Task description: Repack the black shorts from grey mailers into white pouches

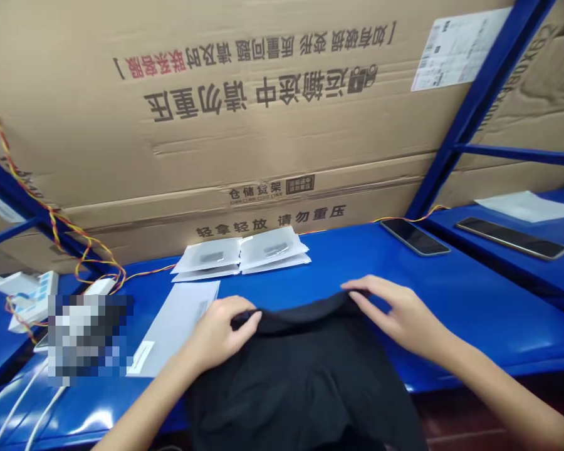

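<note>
A black garment (305, 369) with a banded top edge, shaped like a pair of shorts, hangs between my two hands at the front of the blue shelf. My left hand (225, 332) pinches the left end of its band between thumb and fingers. At the other end, my right hand (385, 307) grips the band's corner the same way. Between them the band sags slightly, and the lower part of the cloth runs out of view at the bottom. Just beyond my left hand lies a flat whitish plastic bag (173, 326) with a small label.
Two stacks of frosted packets, a left stack (207, 254) and a right stack (272, 247), lie against a cardboard panel (282, 138). A phone (414, 236) rests behind my right hand; another phone (512, 238) lies farther right. Cables and a power strip (37, 300) occupy the left.
</note>
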Demonstrator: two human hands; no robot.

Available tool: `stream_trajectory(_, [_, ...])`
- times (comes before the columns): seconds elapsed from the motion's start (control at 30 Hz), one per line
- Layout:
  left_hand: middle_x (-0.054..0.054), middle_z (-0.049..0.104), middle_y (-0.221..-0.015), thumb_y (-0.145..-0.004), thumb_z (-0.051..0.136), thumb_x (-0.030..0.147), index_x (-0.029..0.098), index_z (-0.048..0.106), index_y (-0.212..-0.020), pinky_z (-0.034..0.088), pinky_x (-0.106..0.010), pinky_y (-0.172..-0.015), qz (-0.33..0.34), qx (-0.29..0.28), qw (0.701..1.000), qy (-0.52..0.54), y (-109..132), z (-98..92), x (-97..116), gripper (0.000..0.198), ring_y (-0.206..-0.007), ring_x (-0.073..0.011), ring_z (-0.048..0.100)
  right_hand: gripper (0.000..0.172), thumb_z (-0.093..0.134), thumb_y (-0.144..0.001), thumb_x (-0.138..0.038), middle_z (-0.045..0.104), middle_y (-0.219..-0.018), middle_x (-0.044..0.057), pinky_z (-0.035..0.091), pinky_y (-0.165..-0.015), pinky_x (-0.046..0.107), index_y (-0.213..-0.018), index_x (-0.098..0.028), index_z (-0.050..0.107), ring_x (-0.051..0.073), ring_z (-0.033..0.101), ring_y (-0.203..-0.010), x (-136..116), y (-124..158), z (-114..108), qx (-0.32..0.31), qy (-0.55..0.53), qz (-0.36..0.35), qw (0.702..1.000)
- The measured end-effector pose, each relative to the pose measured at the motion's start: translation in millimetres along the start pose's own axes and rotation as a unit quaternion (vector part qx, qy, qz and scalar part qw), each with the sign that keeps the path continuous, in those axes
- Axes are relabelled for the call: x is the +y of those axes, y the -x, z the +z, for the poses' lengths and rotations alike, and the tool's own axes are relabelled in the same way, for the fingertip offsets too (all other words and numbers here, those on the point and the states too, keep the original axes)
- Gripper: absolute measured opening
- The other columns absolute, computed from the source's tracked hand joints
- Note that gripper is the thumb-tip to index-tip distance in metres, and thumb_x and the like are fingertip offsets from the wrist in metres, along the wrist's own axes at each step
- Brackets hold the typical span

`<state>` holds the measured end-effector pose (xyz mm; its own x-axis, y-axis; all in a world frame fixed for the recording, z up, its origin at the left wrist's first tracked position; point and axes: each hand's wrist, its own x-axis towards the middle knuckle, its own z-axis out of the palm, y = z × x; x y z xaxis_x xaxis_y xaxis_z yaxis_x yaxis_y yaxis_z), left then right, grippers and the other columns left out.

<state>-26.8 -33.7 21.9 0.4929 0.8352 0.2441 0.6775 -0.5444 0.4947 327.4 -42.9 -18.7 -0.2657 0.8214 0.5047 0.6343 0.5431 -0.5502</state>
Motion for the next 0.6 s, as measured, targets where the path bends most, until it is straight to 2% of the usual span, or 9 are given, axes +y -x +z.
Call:
stream_trajectory(0.07, [-0.002,0.072,-0.076,-0.098,0.050,0.049,0.021,0.068,-0.075,0.050,-0.030,-0.070,-0.088,-0.018,0.995,0.043,-27,-4.2,-7,0.040,-0.072,-0.0196,0.064,0.030,0.050,-0.103,-0.041,0.077,-0.100,0.006,0.058,-0.077,0.037,-0.117,-0.024,0.071,0.024,0.072,-0.086,11,-31,7,0.003,-0.018,0.059,0.998])
stream_trajectory(0.1, [-0.002,0.070,-0.072,-0.096,0.050,0.052,0.021,0.066,-0.070,0.047,-0.029,-0.066,-0.098,-0.034,0.993,0.052,-39,-5.0,-13,0.043,-0.068,-0.0192,0.062,0.032,0.050,-0.102,-0.042,0.075,-0.089,0.005,0.056,-0.072,0.036,-0.117,-0.023,0.070,0.023,0.070,-0.078,17,-45,12,-0.030,-0.024,0.087,0.995])
stream_trajectory(0.13, [-0.001,0.066,-0.065,-0.092,0.053,0.055,0.020,0.063,-0.064,0.045,-0.029,-0.063,-0.105,-0.051,0.991,0.058,-50,-4.7,-19,0.046,-0.063,-0.0185,0.059,0.032,0.051,-0.100,-0.044,0.073,-0.082,0.004,0.053,-0.069,0.035,-0.111,-0.022,0.072,0.023,0.067,-0.074,24,-57,17,-0.073,-0.031,0.105,0.991])
stream_trajectory(0.2, [-0.001,0.062,-0.059,-0.087,0.059,0.059,0.020,0.063,-0.060,0.040,-0.028,-0.058,-0.111,-0.074,0.989,0.064,-63,-1.3,-32,0.047,-0.058,-0.0174,0.055,0.034,0.052,-0.098,-0.047,0.071,-0.075,0.004,0.049,-0.064,0.033,-0.093,-0.021,0.074,0.021,0.065,-0.068,35,-72,26,-0.111,-0.036,0.118,0.986])
stream_trajectory(0.27, [-0.001,0.061,-0.059,-0.087,0.058,0.062,0.019,0.066,-0.064,0.037,-0.028,-0.057,-0.121,-0.075,0.988,0.067,-66,3.8,-41,0.049,-0.057,-0.0168,0.051,0.037,0.053,-0.098,-0.051,0.070,-0.074,0.004,0.047,-0.062,0.033,-0.088,-0.021,0.073,0.020,0.062,-0.066,41,-76,32,-0.118,-0.032,0.125,0.985])
stream_trajectory(0.37, [-0.001,0.062,-0.065,-0.090,0.055,0.065,0.019,0.074,-0.077,0.035,-0.028,-0.058,-0.129,-0.066,0.987,0.073,-60,8.7,-47,0.051,-0.059,-0.0165,0.049,0.038,0.065,-0.091,-0.057,0.069,-0.085,0.004,0.048,-0.067,0.034,-0.104,-0.022,0.074,0.019,0.058,-0.067,44,-69,33,-0.115,-0.009,0.107,0.988])
stream_trajectory(0.43, [0.000,0.061,-0.066,-0.085,0.064,0.065,0.020,0.074,-0.079,0.034,-0.028,-0.057,-0.131,-0.068,0.986,0.076,-57,8.5,-47,0.047,-0.060,-0.0159,0.048,0.043,0.072,-0.085,-0.057,0.068,-0.094,0.005,0.049,-0.070,0.034,-0.111,-0.022,0.073,0.018,0.058,-0.070,44,-65,31,-0.116,0.000,0.090,0.989])
stream_trajectory(0.5, [0.002,0.060,-0.065,-0.078,0.073,0.062,0.020,0.071,-0.076,0.033,-0.027,-0.056,-0.133,-0.070,0.986,0.077,-56,7.1,-46,0.042,-0.059,-0.0153,0.047,0.040,0.072,-0.085,-0.055,0.066,-0.095,0.005,0.049,-0.071,0.034,-0.108,-0.022,0.072,0.019,0.058,-0.072,46,-64,29,-0.118,-0.006,0.091,0.989])
stream_trajectory(0.6, [0.003,0.058,-0.062,-0.078,0.073,0.057,0.020,0.067,-0.073,0.033,-0.027,-0.055,-0.137,-0.065,0.985,0.084,-57,6.5,-47,0.038,-0.056,-0.0148,0.046,0.033,0.068,-0.088,-0.053,0.065,-0.091,0.004,0.050,-0.070,0.034,-0.100,-0.022,0.070,0.019,0.058,-0.071,50,-66,28,-0.118,-0.024,0.109,0.987])
